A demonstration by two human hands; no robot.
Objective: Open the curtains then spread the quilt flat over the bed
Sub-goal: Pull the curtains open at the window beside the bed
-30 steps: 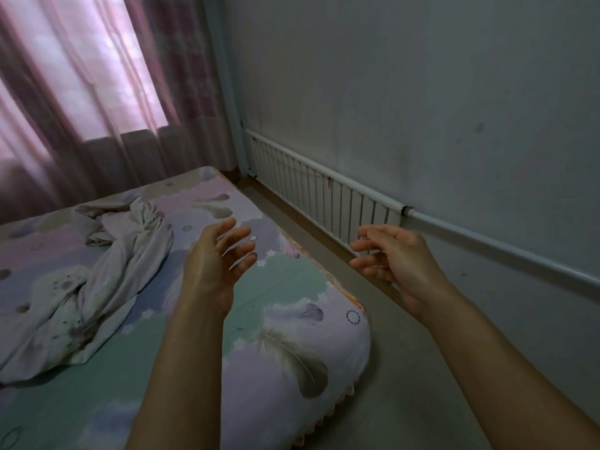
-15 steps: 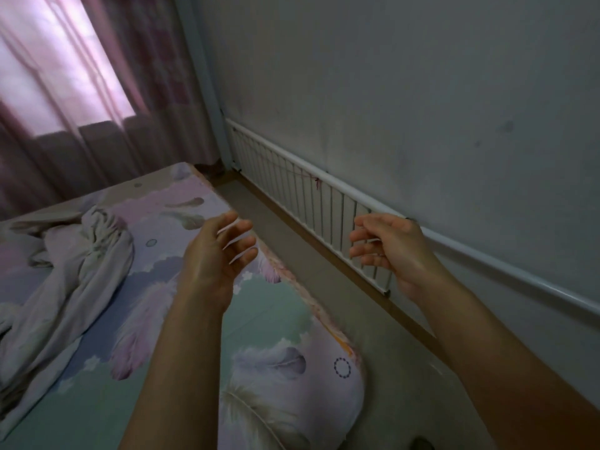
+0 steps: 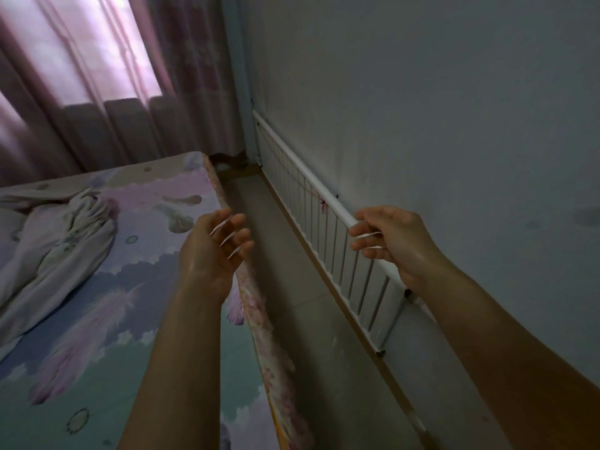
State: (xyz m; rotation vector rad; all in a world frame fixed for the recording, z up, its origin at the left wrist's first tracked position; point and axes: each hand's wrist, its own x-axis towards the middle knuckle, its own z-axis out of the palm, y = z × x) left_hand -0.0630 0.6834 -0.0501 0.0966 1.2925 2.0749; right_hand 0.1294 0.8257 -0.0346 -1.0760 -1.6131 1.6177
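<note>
Quilt (image 3: 55, 248): crumpled heap, far-L on bed (image 3: 107, 336), untouched. Risk (est.): pulled by one end it ropes up, not flattens; low light w/ curtains (image 3: 107, 102) shut hides wrinkles. Long axis diagonal, near-L to far-R, bunched tip pointing twd curtains. Curtains: drawn closed at bed's far end, daylight glowing through, not yet opened. L hand (image 3: 211, 254): over bed edge, fingers loosely curled, nothing held. R hand (image 3: 399, 245): likewise empty, half-curled, in front of white rail panel (image 3: 319, 235) on wall (image 3: 454, 108); contact unclear.
</note>
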